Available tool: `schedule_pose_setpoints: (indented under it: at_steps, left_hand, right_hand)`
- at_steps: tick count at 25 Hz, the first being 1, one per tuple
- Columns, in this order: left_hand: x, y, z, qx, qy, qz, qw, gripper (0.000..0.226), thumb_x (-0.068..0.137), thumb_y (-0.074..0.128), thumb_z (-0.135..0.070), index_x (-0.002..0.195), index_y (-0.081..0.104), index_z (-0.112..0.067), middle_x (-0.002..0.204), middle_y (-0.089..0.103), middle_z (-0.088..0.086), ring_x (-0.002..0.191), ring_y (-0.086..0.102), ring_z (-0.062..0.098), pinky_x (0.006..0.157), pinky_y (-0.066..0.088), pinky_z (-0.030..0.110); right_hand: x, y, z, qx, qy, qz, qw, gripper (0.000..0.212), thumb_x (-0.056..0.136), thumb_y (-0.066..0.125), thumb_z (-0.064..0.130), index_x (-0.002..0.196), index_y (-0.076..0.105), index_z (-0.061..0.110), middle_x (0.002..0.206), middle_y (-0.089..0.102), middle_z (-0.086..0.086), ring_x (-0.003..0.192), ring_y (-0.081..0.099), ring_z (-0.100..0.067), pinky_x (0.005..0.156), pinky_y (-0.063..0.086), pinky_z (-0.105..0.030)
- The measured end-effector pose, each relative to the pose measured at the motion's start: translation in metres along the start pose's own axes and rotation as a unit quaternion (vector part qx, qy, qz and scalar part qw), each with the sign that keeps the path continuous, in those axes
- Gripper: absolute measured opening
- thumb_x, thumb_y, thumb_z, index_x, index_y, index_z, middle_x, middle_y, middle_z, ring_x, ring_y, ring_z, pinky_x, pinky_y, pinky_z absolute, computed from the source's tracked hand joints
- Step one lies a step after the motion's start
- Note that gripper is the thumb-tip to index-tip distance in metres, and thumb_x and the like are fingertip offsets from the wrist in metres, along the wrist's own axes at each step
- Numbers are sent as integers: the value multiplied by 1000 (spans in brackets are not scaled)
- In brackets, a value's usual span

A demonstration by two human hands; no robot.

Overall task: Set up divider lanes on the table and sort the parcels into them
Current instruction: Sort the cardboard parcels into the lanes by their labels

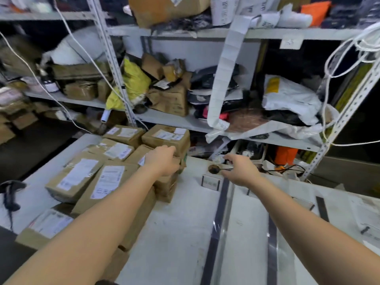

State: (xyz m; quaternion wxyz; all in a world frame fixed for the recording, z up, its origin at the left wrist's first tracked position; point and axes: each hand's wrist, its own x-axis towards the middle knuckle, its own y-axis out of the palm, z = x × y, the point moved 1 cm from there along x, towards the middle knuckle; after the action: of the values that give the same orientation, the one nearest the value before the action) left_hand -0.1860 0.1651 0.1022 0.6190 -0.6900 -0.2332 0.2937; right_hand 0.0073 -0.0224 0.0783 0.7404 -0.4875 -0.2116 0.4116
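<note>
Brown cardboard parcels [82,175] heaped unsorted at left of white table [181,233], left hand [162,161] grip curled over one, right hand [239,171] grip untellable beside clear plastic divider [221,210]; likely next: lifting that parcel into a lane.

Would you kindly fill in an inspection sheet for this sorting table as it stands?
Surface: white table, scuffed, with a round hole near its far edge.
Job's things: brown parcels piled on the left; clear dividers standing on the right.
Clutter: label holder by the hole; papers at the right edge.
Grippers: left hand grips the top of a parcel stack; right hand reaches over a divider's far end, grip unclear.
Cables: white cords hang across the shelves; black cable behind the table.
Surroundings: metal shelves crammed with boxes and bags.
</note>
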Motion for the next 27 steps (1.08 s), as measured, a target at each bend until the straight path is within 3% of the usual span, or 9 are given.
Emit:
schedule_pose_setpoints:
  at_steps: [5,11,16,21,23,27]
  left_hand:
    - [2,-5,101,-28,-29,-19,999,66,91,61,-53,146,45,-20,140,54,7,126,54,29,91,53,42]
    - [-27,20,203,-77,-102,-7,992,62,89,63,-50,142,48,-20,134,58,8,121,56,32,88,55,44]
    - [-51,54,239,-189,-129,-25,973,55,83,69,-48,127,54,-19,127,58,4,118,55,29,87,51,41]
    - [-68,88,255,-339,-192,48,920,61,82,67,-66,121,51,-22,118,63,-2,107,61,23,86,53,40]
    - [-72,89,252,-327,-199,33,923,62,80,65,-68,119,48,-23,117,62,-1,105,60,24,82,52,40]
    - [-74,80,237,-319,-219,7,922,62,79,68,-64,118,47,-20,117,63,3,104,62,28,88,54,46]
  right_hand:
    - [18,47,106,59,-13,9,998,60,89,73,40,142,55,20,142,61,-2,125,59,-23,102,50,-39]
    - [23,117,209,194,19,53,979,58,88,76,39,140,58,21,133,64,-3,117,62,-18,97,53,-35]
    - [8,163,250,297,57,85,949,33,83,82,31,112,66,34,115,71,6,105,67,-11,95,58,-42]
    - [-15,191,263,379,111,92,914,79,76,86,28,143,47,38,126,62,4,108,63,-13,66,66,-45]
    - [-19,196,265,418,124,97,895,82,80,84,19,147,44,39,126,64,4,105,64,-12,65,66,-45]
    - [-26,191,267,475,122,109,865,77,87,74,4,150,45,36,117,71,8,101,69,-16,63,65,-42]
